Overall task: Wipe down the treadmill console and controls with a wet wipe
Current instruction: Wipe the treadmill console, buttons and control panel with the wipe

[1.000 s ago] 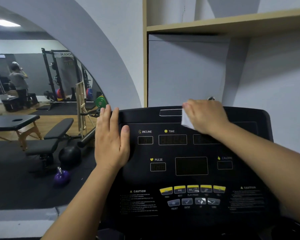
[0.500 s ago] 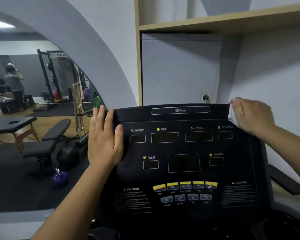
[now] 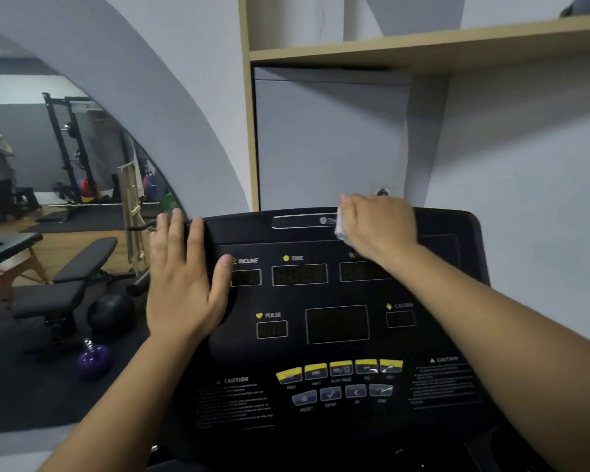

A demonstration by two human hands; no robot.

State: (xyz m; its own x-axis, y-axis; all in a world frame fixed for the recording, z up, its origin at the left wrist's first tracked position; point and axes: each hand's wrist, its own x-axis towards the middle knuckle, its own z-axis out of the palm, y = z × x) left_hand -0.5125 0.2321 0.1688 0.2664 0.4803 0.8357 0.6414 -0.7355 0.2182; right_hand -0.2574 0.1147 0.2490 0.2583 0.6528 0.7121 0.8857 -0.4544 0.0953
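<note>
The black treadmill console (image 3: pixel 338 417) fills the lower middle of the head view, with dark displays and a row of yellow and grey buttons (image 3: pixel 341 367) near the bottom. My right hand (image 3: pixel 378 226) presses a white wet wipe (image 3: pixel 340 229) against the console's top strip, beside the logo plate. Only the wipe's left edge shows under the fingers. My left hand (image 3: pixel 184 281) lies flat with fingers spread on the console's left edge, next to the INCLINE display, holding nothing.
A grey wall and a wooden shelf (image 3: pixel 423 49) rise right behind the console. To the left, an arch opens on a gym floor with a black bench (image 3: pixel 69 284), a purple kettlebell (image 3: pixel 92 361), a black ball (image 3: pixel 111 311), a massage table and a squat rack. A person stands far left.
My right hand slid the wipe from the top strip's middle to the right corner, and is now back near the middle. The left hand stayed put.
</note>
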